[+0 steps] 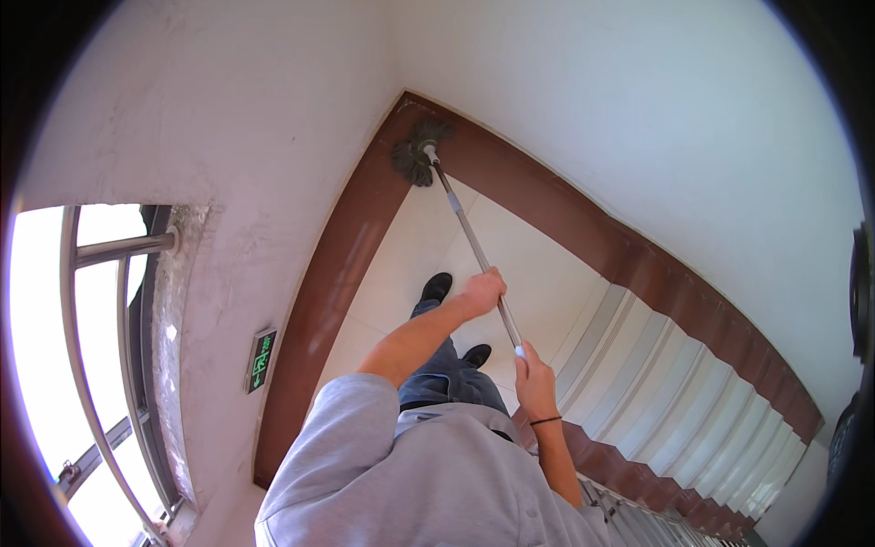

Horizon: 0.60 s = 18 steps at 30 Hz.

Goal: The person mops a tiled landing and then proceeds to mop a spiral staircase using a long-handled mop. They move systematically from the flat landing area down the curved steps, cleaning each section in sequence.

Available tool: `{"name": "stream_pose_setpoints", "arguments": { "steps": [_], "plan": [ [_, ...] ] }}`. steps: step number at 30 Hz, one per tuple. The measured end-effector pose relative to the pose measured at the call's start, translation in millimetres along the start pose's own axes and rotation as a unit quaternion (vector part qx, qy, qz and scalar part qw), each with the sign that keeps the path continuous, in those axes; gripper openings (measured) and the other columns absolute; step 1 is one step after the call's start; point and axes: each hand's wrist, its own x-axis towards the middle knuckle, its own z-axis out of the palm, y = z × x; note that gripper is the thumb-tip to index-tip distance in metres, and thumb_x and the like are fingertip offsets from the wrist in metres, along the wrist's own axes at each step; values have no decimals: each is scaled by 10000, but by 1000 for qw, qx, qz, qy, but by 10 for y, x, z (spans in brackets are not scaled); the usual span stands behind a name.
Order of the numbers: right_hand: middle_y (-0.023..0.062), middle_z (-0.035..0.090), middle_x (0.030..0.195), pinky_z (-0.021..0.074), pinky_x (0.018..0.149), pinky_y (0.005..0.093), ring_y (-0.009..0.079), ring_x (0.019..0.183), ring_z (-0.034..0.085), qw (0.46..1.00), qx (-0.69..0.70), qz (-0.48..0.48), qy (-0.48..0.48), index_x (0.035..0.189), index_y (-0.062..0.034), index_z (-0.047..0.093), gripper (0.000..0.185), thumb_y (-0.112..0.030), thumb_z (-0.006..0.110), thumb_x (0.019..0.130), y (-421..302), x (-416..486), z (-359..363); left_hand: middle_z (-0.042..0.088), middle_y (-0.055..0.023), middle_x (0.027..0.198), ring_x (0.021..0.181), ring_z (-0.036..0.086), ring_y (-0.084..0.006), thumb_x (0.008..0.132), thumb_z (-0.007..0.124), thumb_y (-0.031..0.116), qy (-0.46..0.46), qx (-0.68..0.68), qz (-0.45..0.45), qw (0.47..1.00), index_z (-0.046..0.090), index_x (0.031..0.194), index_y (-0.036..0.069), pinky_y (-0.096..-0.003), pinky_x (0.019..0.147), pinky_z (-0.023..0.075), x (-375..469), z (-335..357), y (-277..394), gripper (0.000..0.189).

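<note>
A long metal mop handle [472,237] slants across the view, held in both hands. My left hand [484,288] is wrapped around the shaft at about its middle. My right hand [534,383], with a dark band at the wrist, grips the pale end of the handle nearer my body. At the far end, the grey string mop head [415,161] is spread in the corner, over the reddish-brown border [348,263] along the walls. A white collar [430,152] joins the strands to the shaft.
Pale floor tiles [526,236] lie under my black shoes [437,287]. Steps [642,376] run off at the right, with a metal railing [636,509] at lower right. On the left are a barred window [102,328] and a lit green exit sign [261,360] low on the wall.
</note>
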Motion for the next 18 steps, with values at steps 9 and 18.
{"name": "stream_pose_setpoints", "arguments": {
  "steps": [9,18],
  "plan": [
    [279,742,998,579,765,422,398,892,761,993,-21,113,-35,1335,3,667,361,-140,664,1003,370,-1308,-646,761,-137,884,946,724,-356,824,684,143,-152,44,156,975,771,825,62,-459,793,610,-630,779,1134,119],
    [250,769,991,582,785,397,344,859,776,998,-31,55,12,1217,25,730,327,-201,724,981,474,-1307,-542,771,-148,944,1027,724,-334,855,678,137,-158,53,128,978,788,904,59,-445,800,623,-668,735,1084,144]
  ]
}}
